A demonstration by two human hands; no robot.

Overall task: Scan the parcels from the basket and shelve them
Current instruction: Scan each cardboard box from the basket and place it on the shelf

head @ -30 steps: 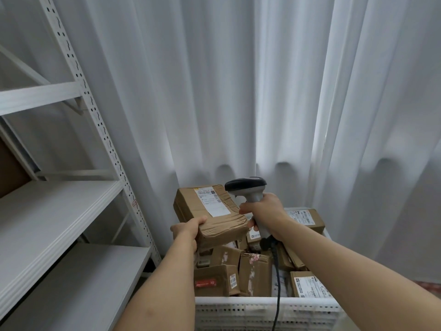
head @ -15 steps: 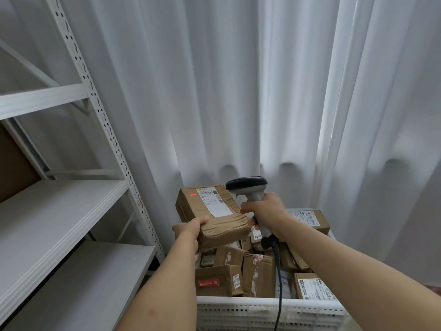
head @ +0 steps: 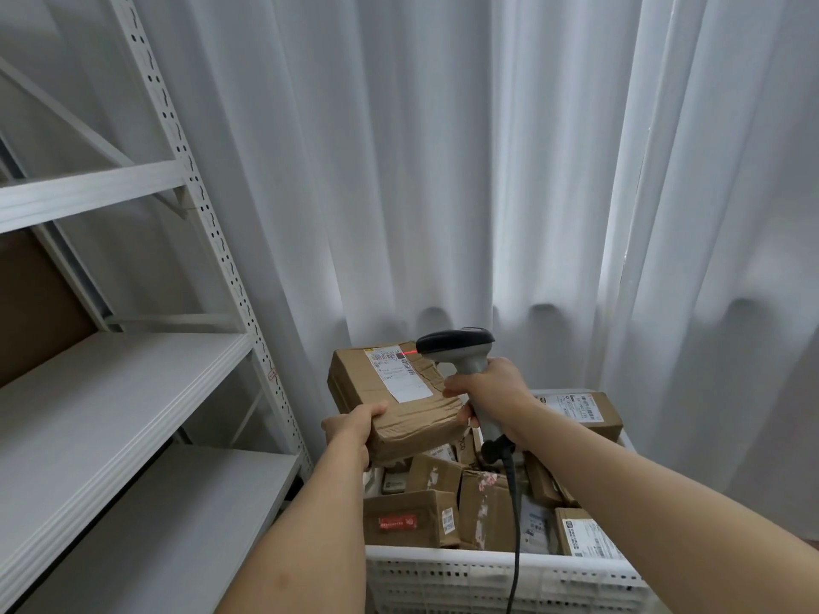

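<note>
Nearest us, a white basket (head: 501,578) full of cardboard parcels. Above it, our left hand (head: 352,429) grips a taped parcel (head: 394,401) by its near corner; our right hand (head: 492,387) clasps a scanner (head: 456,347), its red beam on the label (head: 399,372). White shelves (head: 111,392) stand left.

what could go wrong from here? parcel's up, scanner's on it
1. The red scan line falls on the far top corner of the white shipping label, so the read may miss.
2. The left hand grips the dented brown cardboard parcel by one near corner only; it could tip or slip back into the white perforated plastic basket.
3. The black cable of the grey handheld scanner in the right hand trails over the basket and could snag.
</note>
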